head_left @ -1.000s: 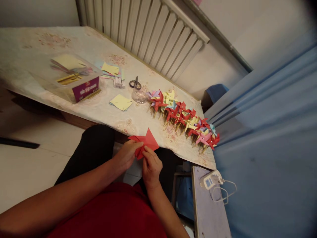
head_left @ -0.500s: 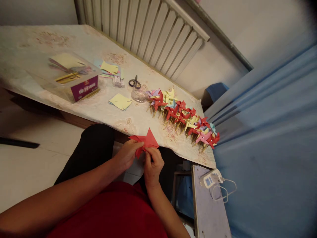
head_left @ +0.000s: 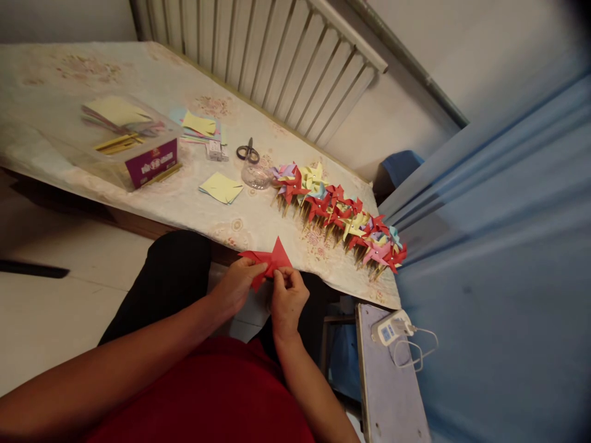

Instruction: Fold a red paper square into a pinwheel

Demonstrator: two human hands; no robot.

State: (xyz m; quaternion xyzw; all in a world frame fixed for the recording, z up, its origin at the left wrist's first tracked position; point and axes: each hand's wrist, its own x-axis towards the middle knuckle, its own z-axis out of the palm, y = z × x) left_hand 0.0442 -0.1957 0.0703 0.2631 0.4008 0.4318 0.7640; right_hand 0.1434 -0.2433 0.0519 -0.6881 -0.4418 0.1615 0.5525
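A red paper pinwheel shape (head_left: 277, 255) is held over my lap, just off the table's front edge. My left hand (head_left: 237, 283) pinches its left side, thumb on top near the middle. My right hand (head_left: 289, 295) grips the right side, fingertips together close to the centre, hiding part of the paper. To the right on the table stand several finished pinwheels (head_left: 337, 212) on sticks, in red, yellow, pink, purple and blue. Yellow cut paper sheets (head_left: 221, 187) lie beyond my hands, left of a small clear dish (head_left: 257, 176).
Black scissors (head_left: 248, 152) lie behind the dish. A clear plastic box (head_left: 106, 163) with paper and sticks stands on the left, near a paper stack (head_left: 200, 125). A white power adapter (head_left: 392, 328) with a cable rests on a side stand (head_left: 392, 394).
The fingers of my right hand have moved inward over the red paper, closer to its centre, and now cover its right side. My left hand keeps its pinch. The view has shifted slightly.
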